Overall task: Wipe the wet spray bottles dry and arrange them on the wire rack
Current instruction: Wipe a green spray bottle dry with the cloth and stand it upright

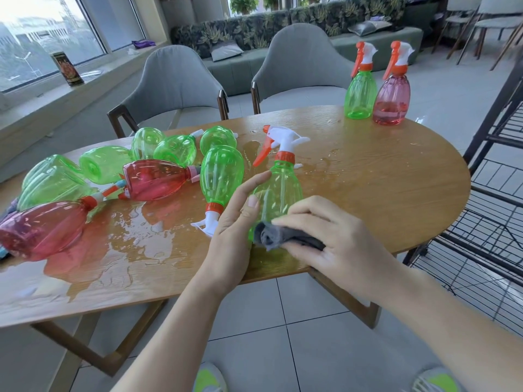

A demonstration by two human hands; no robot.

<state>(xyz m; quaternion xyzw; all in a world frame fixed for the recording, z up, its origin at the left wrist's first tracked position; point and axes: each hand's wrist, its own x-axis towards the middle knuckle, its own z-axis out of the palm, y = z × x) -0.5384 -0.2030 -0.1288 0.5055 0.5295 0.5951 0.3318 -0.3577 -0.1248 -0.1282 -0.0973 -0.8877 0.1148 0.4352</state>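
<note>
Green and upright, the spray bottle (278,190) being wiped stands near the desk's (382,193) front edge. The left hand (235,222) steadies its side with straight fingers; the right hand (336,239) presses a grey cloth (283,236) against its base, fingers curled over the cloth. Wet bottles (152,179) lie crowded toward the left end in puddles (135,239). Two upright bottles (376,89) stand at the far right edge. Bare wood spreads between them. The wire rack (486,222) stands just beside the right end.

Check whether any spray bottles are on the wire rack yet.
No, the wire rack shelves in view hold no bottles; two upright bottles stand on the table near it.
</note>
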